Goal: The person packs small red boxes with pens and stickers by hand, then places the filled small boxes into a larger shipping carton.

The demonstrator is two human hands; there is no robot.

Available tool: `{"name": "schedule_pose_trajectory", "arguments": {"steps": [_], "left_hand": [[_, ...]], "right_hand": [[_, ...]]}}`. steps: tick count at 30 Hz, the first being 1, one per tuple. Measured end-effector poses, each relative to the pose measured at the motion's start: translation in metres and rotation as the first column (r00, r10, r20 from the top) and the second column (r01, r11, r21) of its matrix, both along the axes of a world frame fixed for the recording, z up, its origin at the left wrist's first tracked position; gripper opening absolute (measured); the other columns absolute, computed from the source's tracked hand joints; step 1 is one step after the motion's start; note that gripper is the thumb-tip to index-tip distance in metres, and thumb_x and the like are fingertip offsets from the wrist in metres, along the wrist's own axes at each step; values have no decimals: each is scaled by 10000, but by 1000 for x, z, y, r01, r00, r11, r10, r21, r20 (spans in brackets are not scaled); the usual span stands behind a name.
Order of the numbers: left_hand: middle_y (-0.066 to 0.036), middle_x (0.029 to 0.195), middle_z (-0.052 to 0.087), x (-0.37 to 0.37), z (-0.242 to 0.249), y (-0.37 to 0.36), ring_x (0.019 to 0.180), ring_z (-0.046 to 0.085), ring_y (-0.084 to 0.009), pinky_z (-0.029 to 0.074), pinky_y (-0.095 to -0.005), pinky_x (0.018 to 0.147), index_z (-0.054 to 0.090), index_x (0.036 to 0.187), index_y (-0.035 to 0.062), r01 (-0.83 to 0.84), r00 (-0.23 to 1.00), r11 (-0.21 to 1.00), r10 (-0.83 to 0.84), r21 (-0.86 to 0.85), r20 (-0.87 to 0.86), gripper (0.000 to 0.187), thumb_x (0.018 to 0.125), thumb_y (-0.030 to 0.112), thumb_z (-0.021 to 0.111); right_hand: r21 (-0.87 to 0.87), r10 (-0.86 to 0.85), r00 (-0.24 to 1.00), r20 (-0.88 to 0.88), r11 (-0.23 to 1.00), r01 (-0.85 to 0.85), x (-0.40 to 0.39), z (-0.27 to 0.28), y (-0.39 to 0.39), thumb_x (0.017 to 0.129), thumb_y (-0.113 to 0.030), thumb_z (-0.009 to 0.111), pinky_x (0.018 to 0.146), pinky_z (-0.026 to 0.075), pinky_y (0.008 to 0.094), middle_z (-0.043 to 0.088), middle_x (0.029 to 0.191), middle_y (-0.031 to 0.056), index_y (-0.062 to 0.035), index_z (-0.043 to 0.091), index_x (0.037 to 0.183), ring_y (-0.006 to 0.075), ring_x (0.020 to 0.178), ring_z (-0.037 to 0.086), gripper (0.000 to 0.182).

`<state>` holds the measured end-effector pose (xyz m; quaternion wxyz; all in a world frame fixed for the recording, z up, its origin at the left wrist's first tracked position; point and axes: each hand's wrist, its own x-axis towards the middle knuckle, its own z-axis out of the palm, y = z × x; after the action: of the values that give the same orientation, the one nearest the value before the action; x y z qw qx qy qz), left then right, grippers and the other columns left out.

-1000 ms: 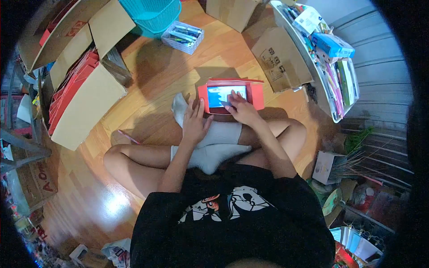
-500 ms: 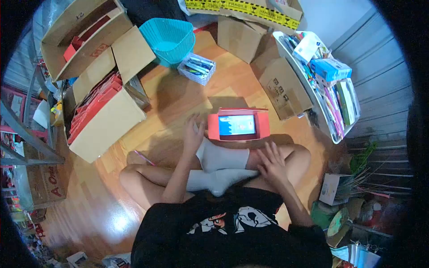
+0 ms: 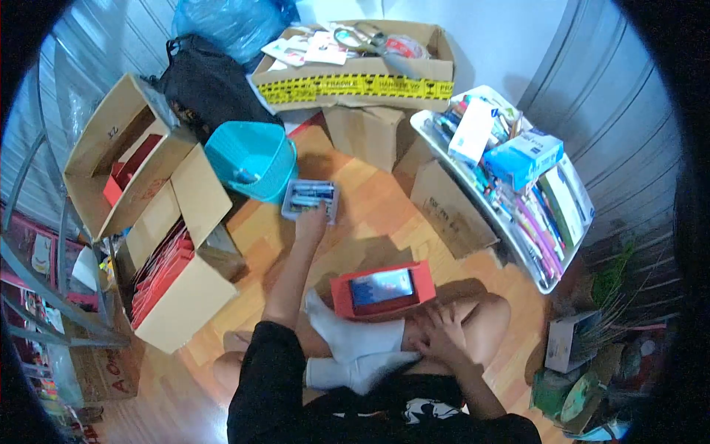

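Observation:
My left hand [image 3: 311, 222] reaches forward to the near edge of a small white basket [image 3: 286, 209] filled with pens [image 3: 312, 192]. Its fingers point down at the pens and are partly hidden, so their grip does not show. On my bent leg lies my right hand [image 3: 441, 333], fingers apart and nothing held. Just ahead of my feet stands an open red box [image 3: 423, 281] with a phone [image 3: 381, 287] lying in it, its screen lit.
A teal basket [image 3: 255, 174] touches the pen basket's left side. Left of it, a cardboard box [image 3: 185, 307] holds red folded boxes [image 3: 164, 270]. At right, a white tray [image 3: 488, 214] is heaped with pens and small packs. A taped carton [image 3: 355, 92] holding scissors [image 3: 381, 48] stands behind.
My left hand has moved forward from beside the red box to the pen basket. The view has tilted upward, and the red box sits slightly turned. My right hand stays on my leg.

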<state>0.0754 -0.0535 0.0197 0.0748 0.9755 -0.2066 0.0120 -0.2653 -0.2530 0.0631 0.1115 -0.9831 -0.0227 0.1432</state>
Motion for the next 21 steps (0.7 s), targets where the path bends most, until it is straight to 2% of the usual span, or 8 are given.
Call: {"name": "schedule_pose_trajectory", "arguments": {"steps": [5, 7, 8, 9, 11, 14, 17, 21], "left_hand": [[-149, 732, 614, 21, 83, -27, 656, 609, -284, 483, -403, 546, 585, 880, 52, 335, 942, 917, -335, 215, -39, 269, 761, 286, 529], [-173, 695, 604, 53, 134, -49, 611, 595, -308, 476, -416, 576, 606, 761, 20, 175, 970, 984, -166, -37, 177, 353, 758, 364, 528], [-202, 659, 585, 78, 157, -59, 605, 577, -346, 469, -416, 615, 611, 679, 6, 133, 914, 966, -34, -220, 404, 422, 765, 405, 506], [-188, 577, 569, 103, 183, -71, 575, 588, -317, 470, -386, 565, 611, 628, 9, 83, 907, 870, 136, -487, 398, 448, 791, 405, 481], [-125, 530, 575, 132, 229, -93, 506, 594, -163, 449, -289, 438, 581, 679, -44, -13, 991, 488, 120, -873, 52, 455, 820, 380, 494], [-165, 647, 608, 167, 246, -112, 527, 613, -181, 439, -236, 370, 556, 731, -65, -321, 941, 307, -6, -896, -339, 273, 803, 198, 562], [-180, 663, 607, 182, 238, -113, 516, 611, -206, 464, -248, 392, 539, 809, -75, -406, 902, 195, -74, -893, -426, 212, 797, 136, 566], [-175, 647, 602, 186, 244, -99, 509, 606, -208, 475, -252, 406, 509, 818, -78, -234, 968, 359, -3, -904, -252, 222, 818, 141, 543]], "right_hand": [[44, 36, 998, 48, 998, -38, -4, -6, -3, 763, -521, 432, 987, 94, 578, 337, 1294, 150, -138, 411, 1237, 346, 1231, 227, 610], [36, 50, 997, 60, 998, -52, -7, -10, -2, 748, -516, 451, 977, 99, 592, 350, 1276, 165, -125, 426, 1221, 358, 1228, 234, 614], [25, 59, 997, 59, 998, -61, -4, -11, -2, 733, -510, 469, 967, 105, 606, 364, 1259, 180, -112, 441, 1206, 369, 1225, 241, 618], [49, 41, 992, 122, 998, -47, -5, -11, -1, 709, -501, 494, 963, 125, 607, 374, 1245, 186, -108, 455, 1194, 382, 1203, 269, 625], [81, 30, 988, 149, 996, -42, -1, -4, -1, 698, -498, 507, 961, 137, 604, 379, 1239, 184, -105, 458, 1189, 383, 1196, 277, 631], [85, 38, 986, 161, 995, -52, -5, -12, -3, 683, -491, 530, 959, 157, 599, 396, 1221, 177, -102, 463, 1184, 384, 1187, 289, 638], [67, 29, 992, 119, 997, -37, -3, -7, -4, 711, -513, 498, 970, 150, 584, 396, 1233, 161, -123, 470, 1184, 372, 1197, 283, 614], [-12, 105, 993, 52, 994, -105, -4, -10, -5, 749, -541, 444, 976, 138, 580, 356, 1274, 154, -146, 464, 1194, 362, 1207, 267, 595]]}}
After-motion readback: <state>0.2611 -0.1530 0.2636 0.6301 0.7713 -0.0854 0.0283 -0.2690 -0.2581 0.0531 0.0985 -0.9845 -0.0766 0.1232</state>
